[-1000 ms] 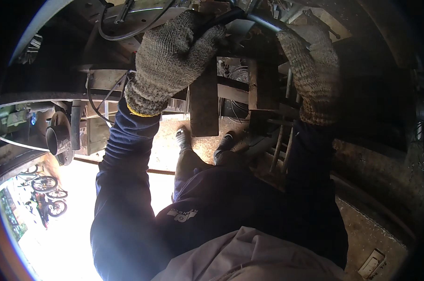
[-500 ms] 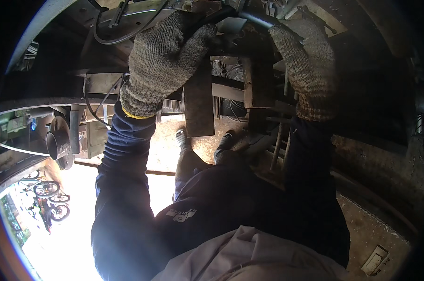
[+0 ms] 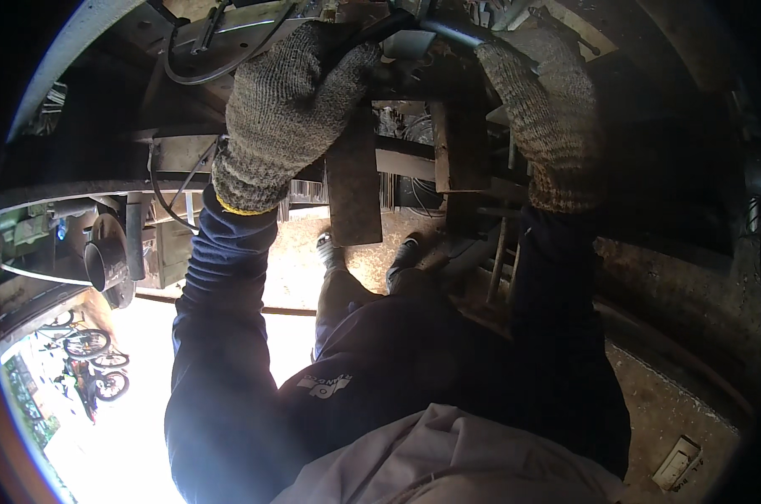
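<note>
Both my hands wear grey knitted work gloves and reach up into dark metalwork. My left hand [image 3: 288,113] is closed round a dark rod-like piece [image 3: 387,28] that slants up to the right. My right hand [image 3: 553,113] is closed round the end of a smooth, shiny bar [image 3: 452,32] that slopes down towards it. The two pieces meet between my hands; whether they are one part I cannot tell. Shadow hides the fingertips of both hands. Just below hangs a flat metal plate [image 3: 355,189], with a shorter block [image 3: 460,151] to its right.
A thin cable [image 3: 200,80] loops beside my left hand. A round open pipe end [image 3: 103,265] juts out at the left. Beyond it, bicycles [image 3: 86,343] stand in bright light. Ladder-like bars [image 3: 500,252] are under my right arm. A pale box [image 3: 677,464] lies at the lower right.
Both hands keep their hold and shift very slightly left in the picture. The surroundings show only a tiny shift of view.
</note>
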Motion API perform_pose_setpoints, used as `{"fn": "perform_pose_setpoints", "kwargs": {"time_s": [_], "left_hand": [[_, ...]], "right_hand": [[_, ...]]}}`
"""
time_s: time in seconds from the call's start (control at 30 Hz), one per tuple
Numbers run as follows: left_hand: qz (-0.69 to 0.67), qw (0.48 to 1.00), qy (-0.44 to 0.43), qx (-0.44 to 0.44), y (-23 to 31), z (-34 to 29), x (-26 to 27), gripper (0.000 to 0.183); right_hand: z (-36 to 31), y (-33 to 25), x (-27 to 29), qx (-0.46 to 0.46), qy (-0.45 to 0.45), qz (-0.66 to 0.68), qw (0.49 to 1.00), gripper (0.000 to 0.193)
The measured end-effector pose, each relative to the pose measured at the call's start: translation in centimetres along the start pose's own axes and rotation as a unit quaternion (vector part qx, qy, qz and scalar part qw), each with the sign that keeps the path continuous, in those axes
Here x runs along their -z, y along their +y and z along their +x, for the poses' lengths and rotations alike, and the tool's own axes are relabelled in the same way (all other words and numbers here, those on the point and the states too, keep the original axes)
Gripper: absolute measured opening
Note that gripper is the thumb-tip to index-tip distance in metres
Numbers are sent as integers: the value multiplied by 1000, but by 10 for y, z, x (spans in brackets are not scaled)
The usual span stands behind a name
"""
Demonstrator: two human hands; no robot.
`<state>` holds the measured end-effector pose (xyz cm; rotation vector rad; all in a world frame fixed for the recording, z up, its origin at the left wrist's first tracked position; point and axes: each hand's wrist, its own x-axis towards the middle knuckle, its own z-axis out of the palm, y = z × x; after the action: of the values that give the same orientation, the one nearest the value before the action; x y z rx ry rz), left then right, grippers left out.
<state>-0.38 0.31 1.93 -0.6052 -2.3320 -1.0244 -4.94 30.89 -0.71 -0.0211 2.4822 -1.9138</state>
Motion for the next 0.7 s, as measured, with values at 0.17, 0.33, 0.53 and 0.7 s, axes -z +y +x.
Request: {"fn": "perform_pose_setpoints", "kwargs": {"time_s": [0.17, 0.33, 0.53, 0.7], "left_hand": [[-16, 1000, -3, -17, -2, 0, 1, 25], [-20, 1000, -1, -2, -3, -2, -1, 24], [-21, 1000, -8, -2, -4, -2, -1, 23], [-48, 999, -1, 26, -1, -3, -2, 21]], "right_hand": [[-16, -36, -16, 53, 15, -46, 997, 40], [-15, -40, -20, 110, 28, -81, 990, 36], [-15, -43, -24, 193, 48, -136, 970, 31], [-15, -46, -27, 263, 64, -181, 946, 27]]}}
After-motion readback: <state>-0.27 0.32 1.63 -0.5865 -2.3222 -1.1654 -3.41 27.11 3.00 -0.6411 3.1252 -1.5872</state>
